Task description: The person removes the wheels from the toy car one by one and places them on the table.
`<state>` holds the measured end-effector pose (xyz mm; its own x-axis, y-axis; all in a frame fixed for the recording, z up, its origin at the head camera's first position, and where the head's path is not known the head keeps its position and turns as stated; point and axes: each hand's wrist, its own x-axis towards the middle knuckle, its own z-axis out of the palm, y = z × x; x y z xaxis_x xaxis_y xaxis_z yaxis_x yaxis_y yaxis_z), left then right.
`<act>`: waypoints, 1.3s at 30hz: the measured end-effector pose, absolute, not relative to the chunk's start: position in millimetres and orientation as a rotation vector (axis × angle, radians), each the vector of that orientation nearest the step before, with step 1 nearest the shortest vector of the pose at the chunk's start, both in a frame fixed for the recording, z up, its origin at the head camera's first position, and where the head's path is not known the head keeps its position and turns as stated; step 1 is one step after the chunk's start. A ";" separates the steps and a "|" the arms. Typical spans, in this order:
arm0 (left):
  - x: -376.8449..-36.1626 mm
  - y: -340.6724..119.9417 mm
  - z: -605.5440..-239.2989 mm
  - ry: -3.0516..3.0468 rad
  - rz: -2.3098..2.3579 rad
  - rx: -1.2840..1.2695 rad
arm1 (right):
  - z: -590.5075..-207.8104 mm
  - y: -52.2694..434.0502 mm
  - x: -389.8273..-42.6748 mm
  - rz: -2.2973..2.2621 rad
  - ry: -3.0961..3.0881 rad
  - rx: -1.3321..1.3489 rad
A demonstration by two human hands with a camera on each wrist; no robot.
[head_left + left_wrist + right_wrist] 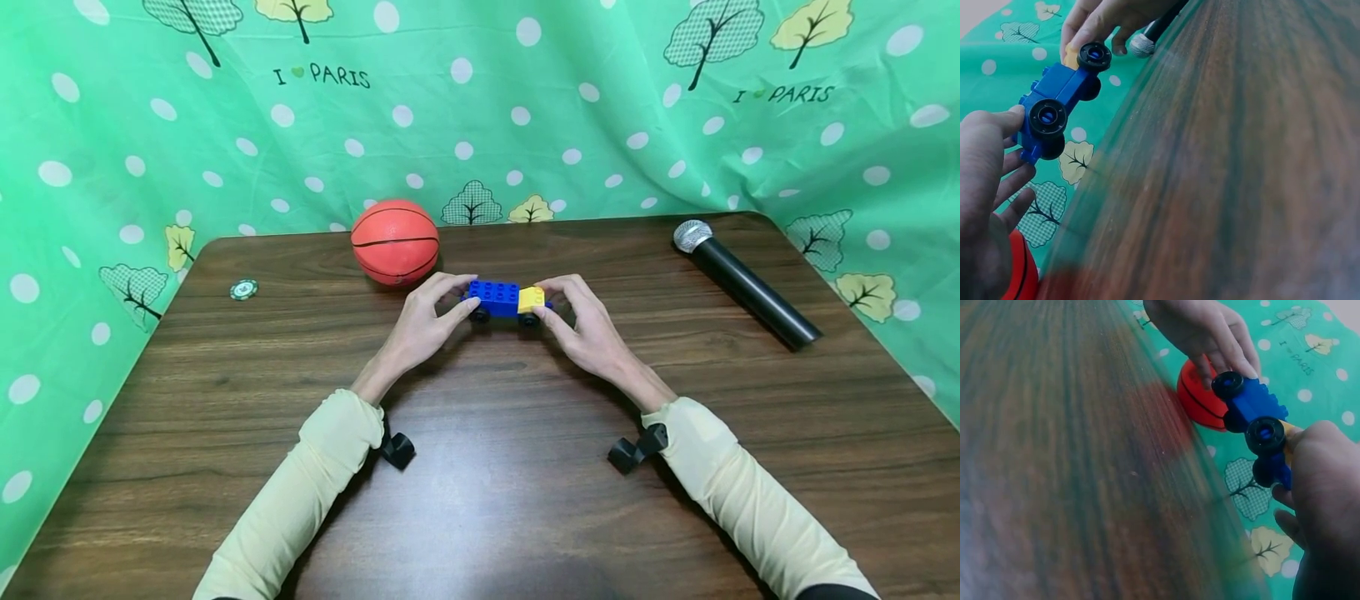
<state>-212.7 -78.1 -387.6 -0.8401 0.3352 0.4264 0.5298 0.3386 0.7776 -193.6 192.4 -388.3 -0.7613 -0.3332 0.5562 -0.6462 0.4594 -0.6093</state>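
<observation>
A toy car (493, 298) built of a blue studded block, a yellow block (531, 299) and black wheels (1048, 117) is held between both hands. My left hand (422, 323) pinches its blue end between thumb and fingers. At the yellow end, my right hand (588, 329) grips it the same way. Both wrist views show the wheels raised off the table, with the green cloth behind them. Part of each end is covered by the fingers.
Behind the left hand is a red basketball (395, 242). A green and white poker chip (243, 289) lies at the far left of the wooden table (510, 500). On the right lies a black microphone (750, 287). A green printed cloth (465, 108) hangs along the back.
</observation>
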 end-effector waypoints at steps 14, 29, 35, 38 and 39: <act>-208.2 -80.9 -382.5 -2.334 -1.527 -0.832 | -383.4 191.4 -190.4 1.207 -2.208 0.874; -208.8 -73.9 -377.0 -2.381 -1.613 -0.868 | -377.5 186.5 -184.3 1.178 -2.077 0.970; -208.4 -69.6 -373.4 -2.429 -1.591 -0.887 | -376.8 184.9 -183.1 1.176 -2.072 1.004; -208.1 -68.4 -371.9 -2.440 -1.608 -0.908 | -376.3 183.0 -182.3 1.181 -2.071 1.028; -208.1 -68.1 -371.8 -2.446 -1.615 -0.917 | -376.1 182.2 -182.0 1.184 -2.071 1.038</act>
